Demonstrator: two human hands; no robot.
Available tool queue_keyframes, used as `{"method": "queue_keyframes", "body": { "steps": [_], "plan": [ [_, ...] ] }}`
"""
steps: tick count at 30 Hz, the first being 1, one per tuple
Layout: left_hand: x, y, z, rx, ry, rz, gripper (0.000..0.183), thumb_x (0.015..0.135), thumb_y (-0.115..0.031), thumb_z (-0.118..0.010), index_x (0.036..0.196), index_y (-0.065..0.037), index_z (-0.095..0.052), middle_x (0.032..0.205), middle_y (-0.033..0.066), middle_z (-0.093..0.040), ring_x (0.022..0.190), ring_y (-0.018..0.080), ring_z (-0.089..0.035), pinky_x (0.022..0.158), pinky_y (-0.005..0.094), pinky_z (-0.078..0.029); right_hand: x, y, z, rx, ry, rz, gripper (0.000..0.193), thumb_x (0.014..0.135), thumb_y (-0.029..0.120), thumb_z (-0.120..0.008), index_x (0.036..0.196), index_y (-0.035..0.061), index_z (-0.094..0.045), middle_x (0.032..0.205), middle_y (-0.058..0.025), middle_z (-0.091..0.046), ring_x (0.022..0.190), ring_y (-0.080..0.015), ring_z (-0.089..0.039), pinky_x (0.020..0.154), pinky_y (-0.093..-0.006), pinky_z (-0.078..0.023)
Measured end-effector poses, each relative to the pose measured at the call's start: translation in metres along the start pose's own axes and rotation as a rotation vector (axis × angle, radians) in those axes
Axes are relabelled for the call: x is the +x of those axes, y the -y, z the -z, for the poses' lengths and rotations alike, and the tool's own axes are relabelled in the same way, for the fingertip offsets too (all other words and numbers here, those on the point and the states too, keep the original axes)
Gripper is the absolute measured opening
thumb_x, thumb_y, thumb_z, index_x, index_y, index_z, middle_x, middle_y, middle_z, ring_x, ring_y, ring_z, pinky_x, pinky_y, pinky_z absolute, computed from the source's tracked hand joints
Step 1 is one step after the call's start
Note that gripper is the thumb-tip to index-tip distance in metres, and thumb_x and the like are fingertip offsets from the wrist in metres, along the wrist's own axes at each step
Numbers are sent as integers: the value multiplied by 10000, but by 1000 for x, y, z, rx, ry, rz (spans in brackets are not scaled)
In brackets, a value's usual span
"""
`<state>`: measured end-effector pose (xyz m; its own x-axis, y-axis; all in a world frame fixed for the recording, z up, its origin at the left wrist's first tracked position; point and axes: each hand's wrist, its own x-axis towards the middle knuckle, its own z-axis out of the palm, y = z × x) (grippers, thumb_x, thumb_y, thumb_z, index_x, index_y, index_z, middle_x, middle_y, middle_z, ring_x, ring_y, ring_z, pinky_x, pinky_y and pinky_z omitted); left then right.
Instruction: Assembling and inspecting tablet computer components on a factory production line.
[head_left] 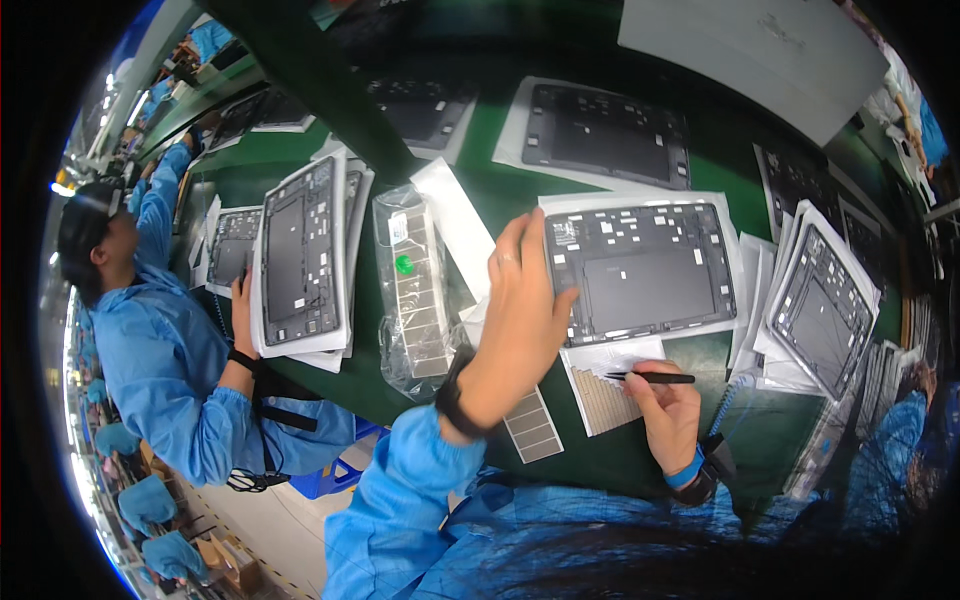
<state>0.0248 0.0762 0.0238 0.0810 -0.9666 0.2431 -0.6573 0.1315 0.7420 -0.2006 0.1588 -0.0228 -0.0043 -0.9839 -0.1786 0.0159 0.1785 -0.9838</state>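
On the desk (580, 452), the sheet (598, 402) lies before the panel (650, 295); the right hand (668, 415) pinches tweezers (668, 379) over it, the left hand (525, 315) spreads against the panel — best keep the tweezers low.

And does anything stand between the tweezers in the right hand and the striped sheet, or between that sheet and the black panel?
Nothing visible. The tweezers reach over the striped sheet, which lies by the black panel; the left hand is at its left side.

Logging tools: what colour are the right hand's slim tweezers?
Black; the slim tweezers show in the head view.
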Motion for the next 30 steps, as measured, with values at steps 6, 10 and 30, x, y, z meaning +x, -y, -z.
{"method": "queue_keyframes", "body": {
  "steps": [6,10,30],
  "plan": [
    [-57,5,12,45,454,-164,916,820,-151,-859,1582,24,-382,1687,177,-324,1545,446,-311,1264,573,-285,8,9,-11,-57,76,-133,225,994,83,-752,1159,-55,-687,977,-126,-760,890,-182,-767,816,-305,-617],
    [-58,11,6,101,534,-156,973,784,-251,-878,1583,20,-394,1721,148,-282,1583,423,-253,1279,608,-241,13,15,-11,-86,84,-162,204,1000,81,-743,1140,-58,-692,970,-114,-757,882,-183,-766,819,-304,-620],
    [8,-14,-19,146,380,-97,929,717,-227,-911,1456,130,-478,1552,273,-423,1437,436,-445,1203,496,-393,192,38,-39,-78,19,35,272,1036,174,-709,1154,-70,-687,954,-135,-767,875,-186,-761,812,-283,-593]
  ]
}}
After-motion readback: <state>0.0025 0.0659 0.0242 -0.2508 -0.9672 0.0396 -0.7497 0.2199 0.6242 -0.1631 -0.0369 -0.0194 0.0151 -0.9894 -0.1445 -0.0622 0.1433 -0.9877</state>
